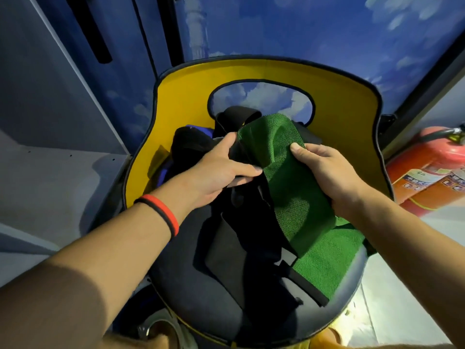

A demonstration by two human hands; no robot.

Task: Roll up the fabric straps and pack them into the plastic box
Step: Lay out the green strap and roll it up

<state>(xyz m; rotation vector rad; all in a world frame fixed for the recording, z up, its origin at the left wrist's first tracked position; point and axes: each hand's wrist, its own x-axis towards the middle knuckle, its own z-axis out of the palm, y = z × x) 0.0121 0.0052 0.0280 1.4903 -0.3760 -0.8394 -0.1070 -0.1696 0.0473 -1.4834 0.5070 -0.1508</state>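
Green mesh is the main thing here. The green strap (284, 172) runs from the near right part of the dark chair seat (176, 285) up between both hands. Its lower stretch lies flat on the seat and the upper end is lifted and folded over.

The left hand (216, 170), with a red-and-black wristband (161, 212) on that wrist, pinches the strap's left edge between thumb and fingers, along with some black fabric. The right hand (329, 172) grips the right edge, thumb on top and fingers curled underneath.

A tangle of black straps (241, 238) sits on the seat under and behind the hands. Past that is the yellow chair back (251, 71), then a cloud-print blue wall (327, 34). A red fire extinguisher (422, 172) lies off to the right.
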